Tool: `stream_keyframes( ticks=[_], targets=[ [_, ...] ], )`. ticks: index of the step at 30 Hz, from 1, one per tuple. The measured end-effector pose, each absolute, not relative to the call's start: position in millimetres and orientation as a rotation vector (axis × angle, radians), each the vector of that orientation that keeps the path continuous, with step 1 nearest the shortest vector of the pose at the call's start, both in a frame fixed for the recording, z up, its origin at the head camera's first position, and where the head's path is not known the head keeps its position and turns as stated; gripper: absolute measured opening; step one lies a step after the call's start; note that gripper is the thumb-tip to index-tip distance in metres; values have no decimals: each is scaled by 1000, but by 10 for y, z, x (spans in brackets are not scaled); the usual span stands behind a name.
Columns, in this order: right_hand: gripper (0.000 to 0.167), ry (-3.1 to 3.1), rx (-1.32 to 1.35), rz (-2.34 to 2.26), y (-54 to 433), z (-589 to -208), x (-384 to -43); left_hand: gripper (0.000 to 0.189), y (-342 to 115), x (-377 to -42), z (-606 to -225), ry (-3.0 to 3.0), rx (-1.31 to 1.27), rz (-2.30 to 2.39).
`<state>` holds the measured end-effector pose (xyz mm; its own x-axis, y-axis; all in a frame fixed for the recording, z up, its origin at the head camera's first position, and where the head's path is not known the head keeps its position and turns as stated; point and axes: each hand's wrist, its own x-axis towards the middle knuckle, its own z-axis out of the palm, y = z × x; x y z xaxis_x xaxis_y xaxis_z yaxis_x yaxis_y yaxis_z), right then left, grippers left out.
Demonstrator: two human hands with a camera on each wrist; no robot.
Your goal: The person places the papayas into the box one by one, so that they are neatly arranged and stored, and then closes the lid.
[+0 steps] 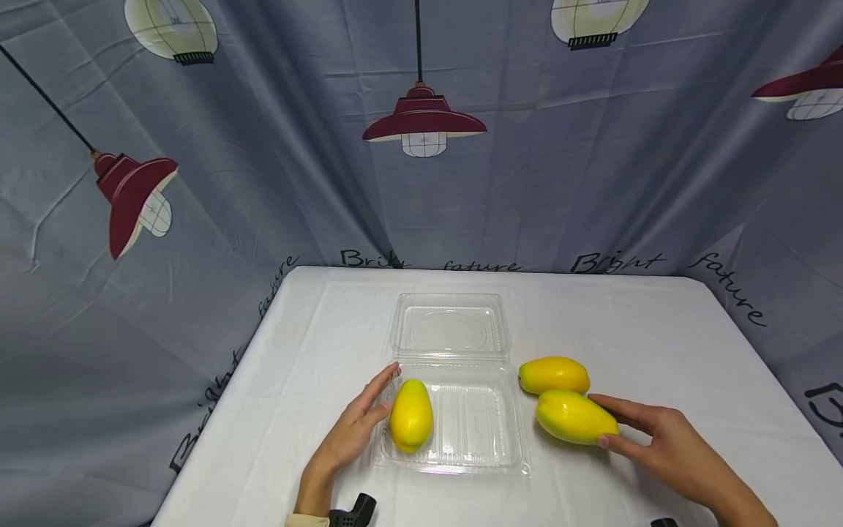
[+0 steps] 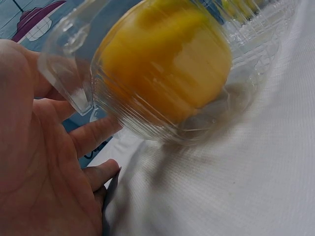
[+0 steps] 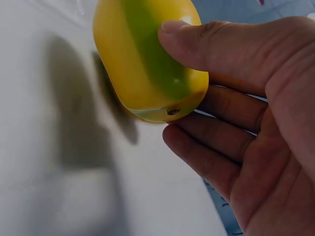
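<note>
A clear plastic clamshell container (image 1: 470, 432) lies with its lid folded back, and one yellow mango (image 1: 411, 416) sits at the left side of its base. My left hand (image 1: 352, 428) is at the container's left edge, its fingers extended along the outer wall, thumb near that mango. In the left wrist view the fingers (image 2: 96, 135) reach the clear wall. To the right of the container, my right hand (image 1: 665, 443) pinches the end of a yellow-green mango (image 1: 574, 417) between thumb (image 3: 197, 42) and fingers. Another yellow mango (image 1: 555, 375) lies just behind it.
A white cloth (image 1: 316, 351) covers the table. The container's lid (image 1: 451, 326) lies flat toward the back. Behind the table hangs a grey-blue curtain (image 1: 527, 183) printed with lamps and lettering.
</note>
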<state>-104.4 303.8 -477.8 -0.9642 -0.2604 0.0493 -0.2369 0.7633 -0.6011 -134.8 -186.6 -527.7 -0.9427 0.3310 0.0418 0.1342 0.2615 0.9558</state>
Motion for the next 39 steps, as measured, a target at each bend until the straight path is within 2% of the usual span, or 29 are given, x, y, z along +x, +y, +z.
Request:
stream_keyframes(
  ticks=[13, 20, 29, 39],
  targets=[
    [60, 3050, -623, -954, 2808, -4514, -1048, 62, -1867, -1355, -5270, 2357, 449, 1761],
    [58, 3029, -630, -930, 2552, -4393, -1059, 62, -1867, -1348, -5275, 2351, 427, 1765],
    [55, 2955, -786, -1068, 2218, -4416, -1078, 63, -1867, -1342, -5282, 2340, 425, 1772],
    [54, 2852, -898, -986, 1907, -4450, -1110, 63, -1872, -1347, -5274, 2342, 447, 1765]
  ],
)
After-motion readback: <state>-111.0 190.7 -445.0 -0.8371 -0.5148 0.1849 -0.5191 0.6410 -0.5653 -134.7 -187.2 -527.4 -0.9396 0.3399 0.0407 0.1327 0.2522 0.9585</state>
